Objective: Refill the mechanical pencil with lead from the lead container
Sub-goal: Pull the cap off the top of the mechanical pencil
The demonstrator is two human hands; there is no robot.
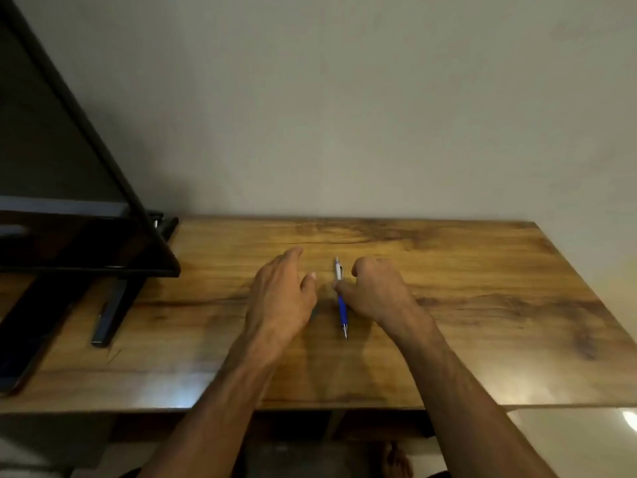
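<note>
A mechanical pencil [341, 298] with a white upper half and blue lower half lies on the wooden table [482, 305], tip pointing toward me. My right hand [377, 293] rests just right of it with fingers curled. Its thumb tip lies across the pencil's middle, and whether it pinches the pencil is hidden. My left hand [281, 298] hovers to the left of the pencil, palm down, fingers and thumb spread. A small dark object [314, 313] peeks out from under its palm edge. I cannot tell whether this is the lead container.
A black monitor [69, 201] on a stand [110, 312] fills the table's left side. A dark flat device [17, 370] lies at the front left corner. A plain wall [344, 115] rises behind the table. Bare wood stretches to the right of my hands.
</note>
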